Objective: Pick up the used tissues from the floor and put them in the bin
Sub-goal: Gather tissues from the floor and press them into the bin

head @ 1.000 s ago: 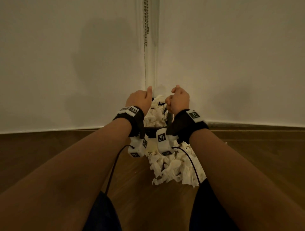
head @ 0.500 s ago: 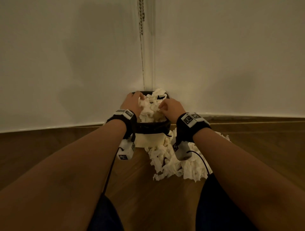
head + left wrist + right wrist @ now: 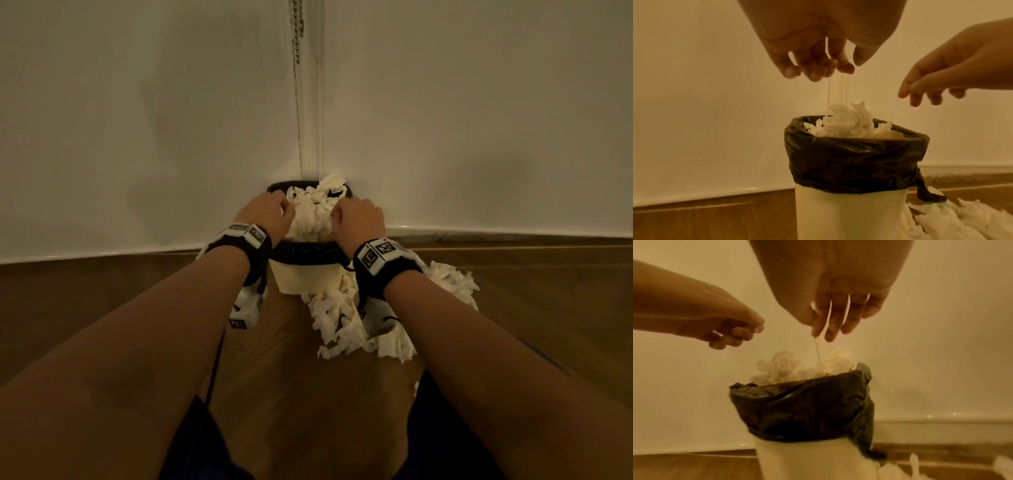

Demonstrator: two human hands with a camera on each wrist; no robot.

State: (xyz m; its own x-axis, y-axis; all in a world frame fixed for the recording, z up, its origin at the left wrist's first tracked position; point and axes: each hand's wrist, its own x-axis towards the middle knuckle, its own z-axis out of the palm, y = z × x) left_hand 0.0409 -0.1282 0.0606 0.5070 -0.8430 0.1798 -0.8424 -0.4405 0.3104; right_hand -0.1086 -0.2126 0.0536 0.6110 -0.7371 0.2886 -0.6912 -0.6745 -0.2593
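Observation:
A small white bin (image 3: 310,279) with a black liner (image 3: 855,162) stands on the floor in the wall corner. Crumpled white tissues (image 3: 313,212) are heaped above its rim. My left hand (image 3: 270,214) hovers over the bin's left side and my right hand (image 3: 358,219) over its right side. In the wrist views the left hand (image 3: 818,71) and right hand (image 3: 830,327) hang a little above the heap. Their fingers point down and hold nothing. More torn tissues (image 3: 342,322) lie on the floor in front of and to the right of the bin.
Two white walls meet behind the bin, and a blind chain (image 3: 297,31) hangs in the corner. The floor (image 3: 291,394) is brown wood with a skirting along the right wall. My knees in dark shorts are at the bottom edge.
A second ago both hands were raised fists above the bin. They came down to the bin's mouth, and their fingers now hang loose over the tissue heap.

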